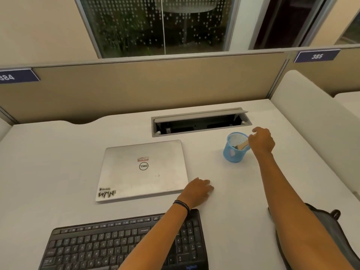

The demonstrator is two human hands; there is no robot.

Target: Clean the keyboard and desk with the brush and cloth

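Right hand (pixel 262 142) pinching pale wooden-handled brush (pixel 243 145) inside blue mesh pen cup (pixel 234 152), left hand (pixel 196 190) resting relaxed on white desk (pixel 233 191) beside closed silver laptop (pixel 144 168), black keyboard (pixel 97 244) at near edge

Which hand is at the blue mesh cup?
The right hand, pinching the brush in the blue mesh cup; the left hand rests on the desk beside the laptop.
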